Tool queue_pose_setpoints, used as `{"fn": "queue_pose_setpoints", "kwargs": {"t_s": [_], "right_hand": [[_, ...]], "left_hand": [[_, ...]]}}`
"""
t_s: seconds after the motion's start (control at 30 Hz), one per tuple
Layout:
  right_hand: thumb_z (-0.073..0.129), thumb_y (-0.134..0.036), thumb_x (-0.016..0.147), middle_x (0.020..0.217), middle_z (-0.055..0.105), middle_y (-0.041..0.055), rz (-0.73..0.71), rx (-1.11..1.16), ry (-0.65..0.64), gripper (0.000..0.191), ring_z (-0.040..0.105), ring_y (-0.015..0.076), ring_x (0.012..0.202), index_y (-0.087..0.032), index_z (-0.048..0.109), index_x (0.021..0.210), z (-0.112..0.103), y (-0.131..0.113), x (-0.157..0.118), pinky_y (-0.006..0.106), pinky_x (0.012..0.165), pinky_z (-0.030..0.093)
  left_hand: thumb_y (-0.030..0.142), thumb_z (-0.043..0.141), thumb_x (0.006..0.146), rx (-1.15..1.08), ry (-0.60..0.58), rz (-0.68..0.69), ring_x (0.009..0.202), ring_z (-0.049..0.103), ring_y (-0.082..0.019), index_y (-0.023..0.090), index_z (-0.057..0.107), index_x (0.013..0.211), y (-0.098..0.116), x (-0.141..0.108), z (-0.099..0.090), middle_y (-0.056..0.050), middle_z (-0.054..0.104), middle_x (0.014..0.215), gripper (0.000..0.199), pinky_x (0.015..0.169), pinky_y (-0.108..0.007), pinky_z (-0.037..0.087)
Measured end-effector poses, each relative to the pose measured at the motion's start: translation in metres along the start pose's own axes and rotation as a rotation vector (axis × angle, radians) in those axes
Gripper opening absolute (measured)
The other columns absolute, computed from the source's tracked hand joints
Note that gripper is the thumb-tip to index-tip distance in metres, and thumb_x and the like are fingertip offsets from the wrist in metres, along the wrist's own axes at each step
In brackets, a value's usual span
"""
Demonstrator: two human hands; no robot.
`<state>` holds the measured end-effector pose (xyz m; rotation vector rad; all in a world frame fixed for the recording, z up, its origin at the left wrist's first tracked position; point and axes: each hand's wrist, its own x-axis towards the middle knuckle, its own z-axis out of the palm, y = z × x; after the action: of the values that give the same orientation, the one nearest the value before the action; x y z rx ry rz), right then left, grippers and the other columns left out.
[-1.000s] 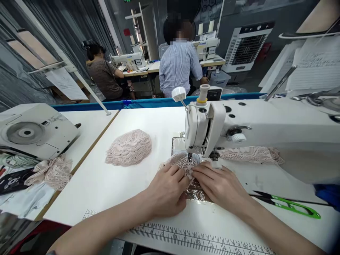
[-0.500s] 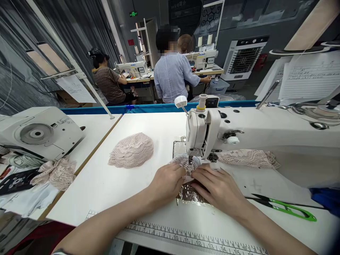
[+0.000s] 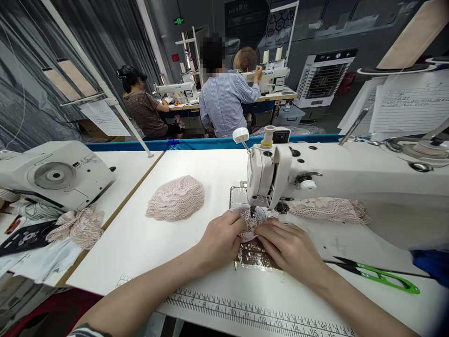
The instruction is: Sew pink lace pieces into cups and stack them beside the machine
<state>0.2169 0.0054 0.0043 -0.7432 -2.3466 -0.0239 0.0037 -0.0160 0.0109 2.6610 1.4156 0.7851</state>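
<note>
A small piece of pink lace [image 3: 249,229] lies under the needle area of the white sewing machine [image 3: 264,175]. My left hand [image 3: 222,236] has its fingers curled on the left edge of that lace. On the other side, my right hand [image 3: 286,241] pinches the lace's right edge between thumb and fingers. Both hands are close together in front of the presser foot. A stack of scalloped pink lace [image 3: 177,199] rests on the white table to the left. More folded lace [image 3: 328,210] lies beneath the machine's arm.
Green thread snips [image 3: 389,278] lie at the right. A printed ruler scale [image 3: 245,313] runs along the front edge. A second machine [image 3: 58,175] and bunched lace [image 3: 82,228] are at the left. Two people sit at machines beyond the table.
The lace between my hands has been drawn in and bunched more, its left part now nearer the needle. My hands have barely moved. The person in the striped shirt has raised a hand to their machine.
</note>
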Motion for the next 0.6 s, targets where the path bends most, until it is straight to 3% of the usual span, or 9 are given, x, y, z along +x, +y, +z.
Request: {"fn": "queue_pose_setpoints", "kwargs": {"t_s": [0.33, 0.6], "right_hand": [[0.051, -0.009, 0.097, 0.085, 0.074, 0.0027, -0.004, 0.035, 0.015, 0.019, 0.069, 0.015, 0.074, -0.017, 0.068, 0.097, 0.0033, 0.0012, -0.0033, 0.028, 0.063, 0.05], [0.052, -0.01, 0.097, 0.087, 0.075, 0.0033, -0.008, 0.026, 0.017, 0.019, 0.07, 0.016, 0.076, -0.017, 0.069, 0.097, 0.0023, 0.0002, -0.0029, 0.031, 0.067, 0.053]], "left_hand": [[-0.003, 0.036, 0.078, 0.044, 0.112, 0.106, 0.067, 0.055, -0.016, 0.018, 0.055, 0.084, -0.0016, 0.0001, 0.0003, -0.001, 0.062, 0.074, 0.029, 0.057, -0.026, 0.043], [-0.005, 0.034, 0.076, -0.064, -0.02, -0.046, 0.069, 0.058, -0.016, 0.019, 0.056, 0.079, -0.0014, 0.0007, -0.0041, 0.0, 0.062, 0.071, 0.033, 0.062, -0.025, 0.045]]}}
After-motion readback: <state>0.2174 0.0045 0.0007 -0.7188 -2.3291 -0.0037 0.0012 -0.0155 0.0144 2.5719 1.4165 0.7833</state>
